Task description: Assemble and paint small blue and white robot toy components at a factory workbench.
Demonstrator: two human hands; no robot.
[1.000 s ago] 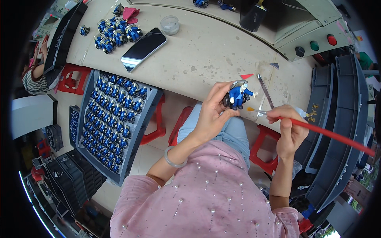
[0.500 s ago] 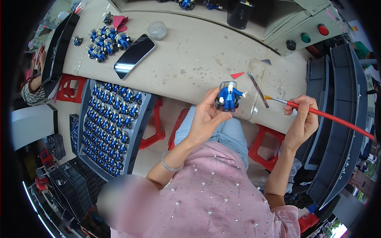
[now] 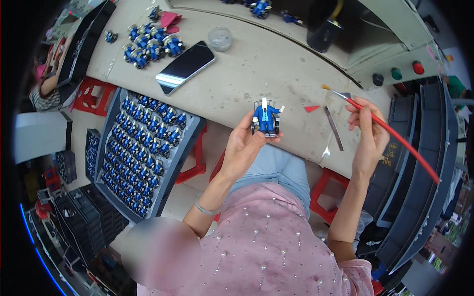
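Between the thumb and fingers of my left hand (image 3: 243,149) is a small figurine (image 3: 266,118) in a blue suit, seated upright in a dark wheeled chair. It is held just over the table's near edge. My right hand (image 3: 369,129) grips a red-handled paintbrush (image 3: 395,134), its yellowish bristle tip pointing up and left, apart from the figurine. Below that tip, a thin metal blade-like tool (image 3: 334,128) and a red triangular scrap (image 3: 312,108) lie on the table (image 3: 256,64).
A tray (image 3: 195,129) with rows of similar figurines is at the left. A phone (image 3: 185,68), a clear cup (image 3: 220,39) and a figurine cluster (image 3: 152,43) lie on the table. A dark container (image 3: 323,37) stands at the back; grey trays (image 3: 427,163) are stacked right.
My left hand has shifted left with the figurine. The brush has swung so its tip points more upward, farther from the figurine. The whole view has turned slightly.
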